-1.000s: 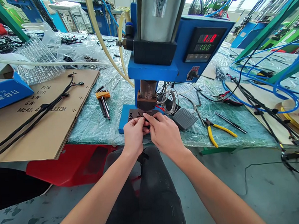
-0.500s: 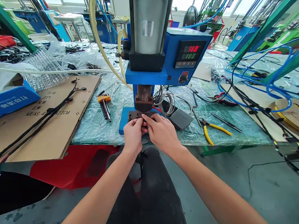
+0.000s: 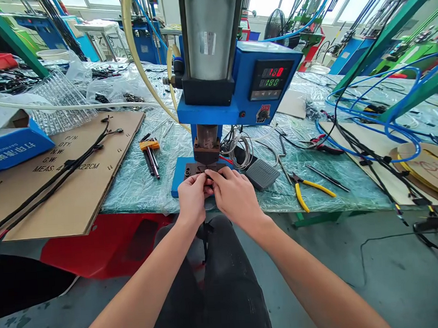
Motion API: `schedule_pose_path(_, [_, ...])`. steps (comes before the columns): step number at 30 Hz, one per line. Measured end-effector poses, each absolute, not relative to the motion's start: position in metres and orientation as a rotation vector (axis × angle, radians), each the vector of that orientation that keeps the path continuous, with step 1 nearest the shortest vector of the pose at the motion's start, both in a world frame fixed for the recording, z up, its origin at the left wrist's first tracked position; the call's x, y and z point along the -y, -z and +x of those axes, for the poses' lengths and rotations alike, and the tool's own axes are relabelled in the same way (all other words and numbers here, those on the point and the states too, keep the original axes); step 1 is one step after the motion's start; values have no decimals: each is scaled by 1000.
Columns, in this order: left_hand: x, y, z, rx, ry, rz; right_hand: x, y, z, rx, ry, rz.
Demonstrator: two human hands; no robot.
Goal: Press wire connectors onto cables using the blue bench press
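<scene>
Die block [image 3: 200, 169] on a blue press, both hands closed over it

The die block is dark brown metal and sits on the blue base plate [image 3: 178, 182] of a pneumatic press, directly beneath the press ram [image 3: 205, 144]. The left hand [image 3: 192, 197] and right hand [image 3: 235, 198] reach in from the near side of the bench and meet over the block's front edge, fingers curled and tips close together. Something small and dark may lie between the fingertips [image 3: 208, 177], but the fingers hide it, so it cannot be told whether they are clamped on a piece or only resting on the block.

Just right of the hands lies a grey pedal [image 3: 262, 174], with a coil of thin wire [image 3: 240, 150] behind it. Further right, yellow-handled pliers [image 3: 308, 191] rest on the clear bubble wrap [image 3: 139, 187] covering the bench. Left of the press lie hex keys in an orange holder [image 3: 149, 145]. A cardboard sheet [image 3: 33, 193] at the left carries a black wire harness [image 3: 54, 181], with a blue box [image 3: 12, 148] at its far corner. Above the ram, the temperature controller [image 3: 271, 79] shows red and green digits reading 180. Blue tubing [image 3: 367, 122] loops across the right of the frame, and dark trousers [image 3: 211, 287] fill the lower middle.
</scene>
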State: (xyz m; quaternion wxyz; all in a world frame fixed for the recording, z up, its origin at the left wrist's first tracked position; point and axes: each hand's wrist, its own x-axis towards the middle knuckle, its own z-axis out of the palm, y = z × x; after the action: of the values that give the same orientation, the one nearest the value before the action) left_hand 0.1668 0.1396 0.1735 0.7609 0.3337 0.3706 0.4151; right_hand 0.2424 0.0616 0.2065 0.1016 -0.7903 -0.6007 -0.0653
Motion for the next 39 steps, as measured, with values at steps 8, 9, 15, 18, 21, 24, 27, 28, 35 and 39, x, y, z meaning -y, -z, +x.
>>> schedule_pose_path(8, [-141, -172, 167, -797, -909, 736, -61, -205, 244, 1788, 174, -2341])
schedule_pose_path(9, [-141, -172, 167, -802, -909, 737, -62, -205, 244, 1789, 164, -2345])
schedule_pose_path(15, [-141, -171, 167, -804, -907, 738, -65, -207, 243, 1776, 130, -2346])
schedule_pose_path(18, [-140, -172, 167, -803, -909, 736, -64, -206, 245, 1772, 110, -2326])
schedule_pose_path(21, [-140, -173, 167, -814, -913, 733, -62, -203, 248, 1747, 78, -2265])
schedule_pose_path(24, [-140, -173, 167, -831, -913, 730, -59, -199, 250, 1672, 59, -2195])
schedule_pose_path(27, [-139, -174, 167, -843, -920, 729, -52, -195, 253, 1575, 78, -2171])
schedule_pose_path(28, [-139, -174, 167, -845, -920, 731, -48, -194, 254, 1547, 99, -2170])
schedule_pose_path(35, [-138, -175, 166, -851, -910, 749, -13, -189, 290, 1316, 438, -2273])
schedule_pose_path(39, [-139, -174, 165, -843, -904, 747, -4, -180, 314, 1212, 400, -2535])
